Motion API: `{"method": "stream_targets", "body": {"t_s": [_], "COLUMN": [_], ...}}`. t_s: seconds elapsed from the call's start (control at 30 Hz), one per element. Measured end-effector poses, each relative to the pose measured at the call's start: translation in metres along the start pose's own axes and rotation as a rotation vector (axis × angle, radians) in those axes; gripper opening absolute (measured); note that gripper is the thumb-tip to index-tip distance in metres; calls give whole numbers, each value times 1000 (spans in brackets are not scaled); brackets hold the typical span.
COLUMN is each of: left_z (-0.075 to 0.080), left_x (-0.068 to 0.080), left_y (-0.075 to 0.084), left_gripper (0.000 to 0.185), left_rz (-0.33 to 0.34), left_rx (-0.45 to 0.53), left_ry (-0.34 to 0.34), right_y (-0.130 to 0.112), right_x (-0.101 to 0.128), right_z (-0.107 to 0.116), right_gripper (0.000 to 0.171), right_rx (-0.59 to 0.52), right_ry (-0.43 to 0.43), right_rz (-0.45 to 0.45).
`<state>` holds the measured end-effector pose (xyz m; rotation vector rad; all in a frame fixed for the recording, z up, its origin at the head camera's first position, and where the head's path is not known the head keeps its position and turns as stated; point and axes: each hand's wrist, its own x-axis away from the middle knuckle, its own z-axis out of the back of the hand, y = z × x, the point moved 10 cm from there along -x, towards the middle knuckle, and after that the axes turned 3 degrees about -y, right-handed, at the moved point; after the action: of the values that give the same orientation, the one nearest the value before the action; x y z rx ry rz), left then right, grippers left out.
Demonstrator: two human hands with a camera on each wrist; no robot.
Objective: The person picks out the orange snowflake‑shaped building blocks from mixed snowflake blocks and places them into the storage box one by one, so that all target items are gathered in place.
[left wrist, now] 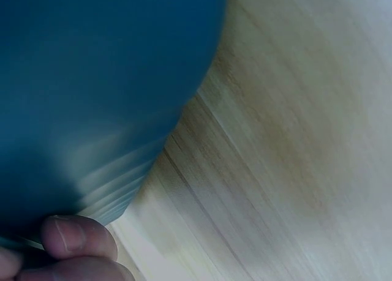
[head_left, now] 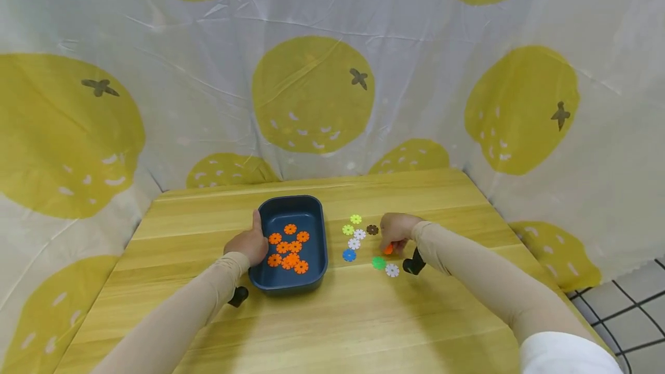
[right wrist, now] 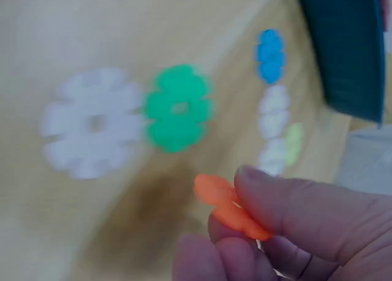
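My right hand (head_left: 397, 234) pinches an orange flower piece (right wrist: 229, 209) in its fingers (right wrist: 288, 210), just above the worktop (head_left: 363, 316), near the green piece (right wrist: 178, 107) and white piece (right wrist: 90, 123). My left hand (head_left: 250, 242) grips the blue tray's (head_left: 317, 267) edge, I think to keep it from sliding. More orange pieces (head_left: 288, 247) lie inside.

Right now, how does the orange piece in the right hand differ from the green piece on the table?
The orange piece is pinched in the right hand and held tilted above the wood; the green piece lies flat on the table, untouched. The orange piece is partly hidden by fingers; the green piece shows whole. Both are small, flower-shaped discs.
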<state>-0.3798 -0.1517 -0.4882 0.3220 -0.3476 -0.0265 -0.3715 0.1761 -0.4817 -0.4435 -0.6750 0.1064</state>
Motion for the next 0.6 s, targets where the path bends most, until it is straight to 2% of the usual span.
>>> {"method": "stream_targets", "body": {"t_s": [0.1, 0.3, 0.4, 0.47, 0.6], "left_z": [0, 0, -1, -1, 0], "left_x": [0, 0, 1, 2, 4], "left_y": [-1, -4, -4, -4, -1], "left_gripper": [79, 79, 79, 79, 78], "left_rz": [6, 10, 17, 19, 16], "left_rx": [-11, -30, -31, -29, -29], "left_ry": [4, 11, 12, 18, 31], "right_y": [-37, -139, -182, -204, -230], "right_x": [-2, -14, -28, -39, -62], "right_z": [14, 35, 28, 18, -5], "right_gripper": [20, 17, 22, 28, 37], "right_rx": [8, 79, 120, 185, 326], "right_ry": [23, 84, 111, 132, 150], "right_rz": [84, 259, 324, 349, 334]}}
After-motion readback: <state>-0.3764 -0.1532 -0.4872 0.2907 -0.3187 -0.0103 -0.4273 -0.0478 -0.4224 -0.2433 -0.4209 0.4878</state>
